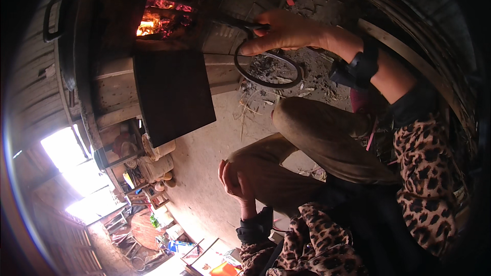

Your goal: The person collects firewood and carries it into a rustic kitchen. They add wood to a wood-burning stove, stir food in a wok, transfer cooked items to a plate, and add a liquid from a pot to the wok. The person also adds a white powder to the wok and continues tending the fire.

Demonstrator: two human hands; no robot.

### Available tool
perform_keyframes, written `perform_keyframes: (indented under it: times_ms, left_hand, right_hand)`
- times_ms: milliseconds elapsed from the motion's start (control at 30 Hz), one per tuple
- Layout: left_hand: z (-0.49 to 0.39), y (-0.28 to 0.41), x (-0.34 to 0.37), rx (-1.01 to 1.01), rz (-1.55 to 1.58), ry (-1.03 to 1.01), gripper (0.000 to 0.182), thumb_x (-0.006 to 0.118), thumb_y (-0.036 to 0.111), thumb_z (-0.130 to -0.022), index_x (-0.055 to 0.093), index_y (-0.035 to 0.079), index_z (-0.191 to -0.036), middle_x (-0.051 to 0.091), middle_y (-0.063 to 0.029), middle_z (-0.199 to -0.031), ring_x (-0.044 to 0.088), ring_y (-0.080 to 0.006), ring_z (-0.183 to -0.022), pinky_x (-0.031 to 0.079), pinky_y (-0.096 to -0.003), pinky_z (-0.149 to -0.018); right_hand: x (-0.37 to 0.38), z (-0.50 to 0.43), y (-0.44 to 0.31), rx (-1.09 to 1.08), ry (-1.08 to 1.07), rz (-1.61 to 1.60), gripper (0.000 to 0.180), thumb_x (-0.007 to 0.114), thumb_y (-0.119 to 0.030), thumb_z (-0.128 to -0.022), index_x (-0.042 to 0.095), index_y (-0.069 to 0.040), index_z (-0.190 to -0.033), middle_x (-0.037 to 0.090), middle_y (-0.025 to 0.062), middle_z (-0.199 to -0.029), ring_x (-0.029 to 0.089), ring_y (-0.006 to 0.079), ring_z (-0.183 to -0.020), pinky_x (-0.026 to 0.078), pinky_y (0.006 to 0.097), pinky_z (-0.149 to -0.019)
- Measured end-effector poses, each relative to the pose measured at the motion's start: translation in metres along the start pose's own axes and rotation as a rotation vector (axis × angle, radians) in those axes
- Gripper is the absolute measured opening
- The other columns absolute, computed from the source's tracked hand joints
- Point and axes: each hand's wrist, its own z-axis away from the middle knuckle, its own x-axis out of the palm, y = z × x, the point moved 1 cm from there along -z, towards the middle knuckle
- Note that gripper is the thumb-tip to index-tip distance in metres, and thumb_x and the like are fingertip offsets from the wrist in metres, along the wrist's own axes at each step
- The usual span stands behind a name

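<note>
My right hand (287, 32) grips dark metal fire tongs (282, 85) by their handles, and one large handle loop hangs below my fingers. The shaft of the tongs points at the mouth of a wood-burning stove (111, 90); their far end is lost in the dark. Inside the opening, burning wood (163, 13) glows with orange flames. A flat dark panel (172, 96) sticks out below the firebox mouth. My left hand (234, 180) rests on my left knee, with no object seen in it.
Ash and charred bits (264, 69) lie on the floor beside the stove. Long sticks and a plank (387, 42) lean along the right. A round wooden table (145, 230), stools and sacks stand farther off, near a bright doorway (76, 161).
</note>
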Motion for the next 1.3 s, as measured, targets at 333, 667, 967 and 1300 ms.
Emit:
perform_keyframes:
  times_ms: [333,667,967,1300]
  left_hand:
    - [0.003,-0.005,-0.005,-0.032,-0.002,-0.001,0.034,0.054,0.017,-0.073,0.051,0.0,-0.103,0.046,-0.0184,-0.113,0.043,-0.0322,-0.106,0.034,-0.0396,-0.09]
    - [-0.007,0.019,0.001,-0.029,0.02,-0.003,0.034,0.053,0.016,-0.073,0.052,0.0,-0.103,0.045,-0.0187,-0.114,0.043,-0.0328,-0.106,0.034,-0.0403,-0.09]
    - [-0.004,0.02,-0.001,-0.027,0.001,0.008,0.033,0.054,0.017,-0.074,0.052,0.0,-0.102,0.046,-0.0185,-0.113,0.043,-0.0331,-0.105,0.034,-0.041,-0.089]
    - [0.0,0.025,0.002,-0.062,0.003,-0.001,0.033,0.054,0.016,-0.073,0.051,0.0,-0.102,0.045,-0.0187,-0.115,0.042,-0.0335,-0.107,0.033,-0.0418,-0.091]
  right_hand:
    - [-0.001,-0.075,-0.021,0.115,-0.033,0.606,0.057,0.071,-0.054,-0.055,0.055,-0.001,-0.068,0.046,0.0023,-0.053,0.047,0.0136,-0.049,0.036,0.0275,-0.043]
    - [0.01,-0.058,-0.012,0.085,0.02,0.309,0.031,0.068,-0.033,-0.061,0.053,-0.006,-0.061,0.05,0.0013,-0.055,0.049,0.0121,-0.055,0.038,0.0276,-0.05]
    - [0.042,-0.051,-0.019,0.027,0.111,-0.358,0.03,0.068,-0.032,-0.063,0.06,-0.005,-0.074,0.047,0.0001,-0.049,0.039,0.0079,-0.04,0.03,0.0226,-0.038]
    - [0.061,-0.107,-0.025,0.079,-0.03,-0.87,0.033,0.057,-0.042,-0.069,0.054,-0.01,-0.075,0.04,-0.0014,-0.053,0.035,0.007,-0.039,0.027,0.02,-0.034]
